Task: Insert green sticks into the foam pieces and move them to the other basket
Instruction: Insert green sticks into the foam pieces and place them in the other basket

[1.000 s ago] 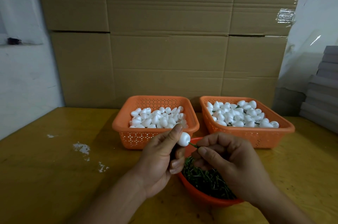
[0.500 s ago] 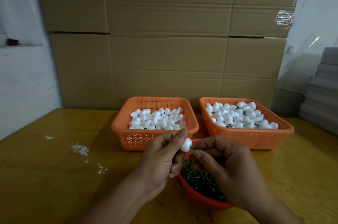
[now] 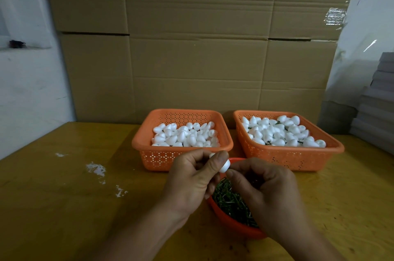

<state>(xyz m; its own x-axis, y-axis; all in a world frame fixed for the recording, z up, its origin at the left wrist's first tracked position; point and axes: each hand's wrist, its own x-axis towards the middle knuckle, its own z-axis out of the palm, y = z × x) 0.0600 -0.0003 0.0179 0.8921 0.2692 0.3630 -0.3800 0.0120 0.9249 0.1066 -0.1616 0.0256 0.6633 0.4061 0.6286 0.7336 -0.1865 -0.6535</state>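
White foam, a small rounded piece (image 3: 225, 166), sits pinched between the thumb and curled fingers of the left hand (image 3: 191, 181), held in the air just above the far rim of the bowl (image 3: 234, 223). The right hand (image 3: 266, 194) has its fingers curled in, thumb and forefinger pressed together right against the near side of the foam piece; whatever they pinch is hidden, so no stick can be made out between them. Both hands meet over the bowl, which is orange-red, stands near the front edge of the table (image 3: 64, 196), and holds a heap of short green sticks (image 3: 230, 201). Behind the hands, toward the back edge of the table, two orange perforated baskets stand side by side, close but apart. The left basket (image 3: 147, 154) is filled with plain white foam pieces (image 3: 183, 136). The right basket (image 3: 298, 157) holds a pile of foam pieces too (image 3: 281, 132), and a few dark green stick ends poke out among them. The table is yellowish wood with some white flecks (image 3: 96, 170) on its left part. Large cardboard sheets (image 3: 196, 47) stand upright behind the baskets along the back edge. A stack of grey flat things (image 3: 379, 98) rises at the right edge of the view, by the back right corner of the table.
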